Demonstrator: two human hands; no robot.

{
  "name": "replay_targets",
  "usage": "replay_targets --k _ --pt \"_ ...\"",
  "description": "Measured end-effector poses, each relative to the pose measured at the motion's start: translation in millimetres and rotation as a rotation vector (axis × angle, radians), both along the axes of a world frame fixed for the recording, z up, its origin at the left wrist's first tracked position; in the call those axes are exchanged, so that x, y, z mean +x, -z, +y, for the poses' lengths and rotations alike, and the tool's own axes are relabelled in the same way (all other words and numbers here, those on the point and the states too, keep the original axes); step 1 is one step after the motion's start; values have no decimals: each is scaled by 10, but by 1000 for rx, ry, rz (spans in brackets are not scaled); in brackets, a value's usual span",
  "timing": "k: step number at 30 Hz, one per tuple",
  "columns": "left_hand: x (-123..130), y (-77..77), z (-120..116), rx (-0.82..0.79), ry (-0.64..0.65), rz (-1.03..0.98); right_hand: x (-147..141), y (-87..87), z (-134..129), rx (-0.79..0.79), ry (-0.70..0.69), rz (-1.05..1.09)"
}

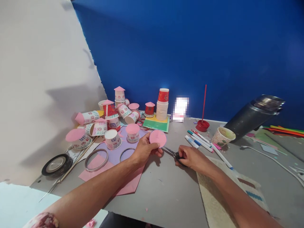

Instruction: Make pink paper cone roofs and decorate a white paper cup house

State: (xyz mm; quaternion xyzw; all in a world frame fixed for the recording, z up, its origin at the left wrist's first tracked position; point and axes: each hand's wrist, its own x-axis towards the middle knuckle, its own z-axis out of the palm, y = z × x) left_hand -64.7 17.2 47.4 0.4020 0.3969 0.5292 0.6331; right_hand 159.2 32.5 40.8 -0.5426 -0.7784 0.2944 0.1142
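Note:
Between its thumb and fingers my left hand [148,148] holds a round pink paper disc [158,138] above the table. My right hand [188,156] is closed round the handles of black scissors [175,153], whose blades point left to the lower right edge of the disc. Whether the blades touch the paper I cannot tell. Sheets of pink paper [129,185] and purple paper [146,134] lie left of my hands. On them stand a white paper cup [113,139] and a decorated cup [133,133] with a pink disc on top.
Several decorated paper cups [99,127] crowd the left back. A cup stack [162,110] rests on a green-and-yellow pad [155,124]. Markers [199,139], a patterned cup [223,136] and a leaning dark flask [254,114] are to the right. Tape rolls [57,164] lie at left.

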Motion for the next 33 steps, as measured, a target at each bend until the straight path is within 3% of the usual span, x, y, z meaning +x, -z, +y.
replay_targets --k 4,8,14,17,20,28,33 --pt "-8 -24 -23 -5 36 61 0 -22 1 66 0 -24" --pt "-14 -38 -11 -3 29 58 12 -61 18 8 -34 49" --pt "63 -22 -44 -20 19 88 -175 32 -80 -159 4 595" --pt "126 -13 -103 -38 63 117 -271 62 -138 -196 4 752" --pt "157 -9 -140 -32 116 151 -277 26 -148 -162 39 736" --pt "68 -19 -52 40 38 221 -167 -117 -125 -80 52 481" --pt "76 -11 -37 5 6 253 -180 -55 -108 -86 171 596"
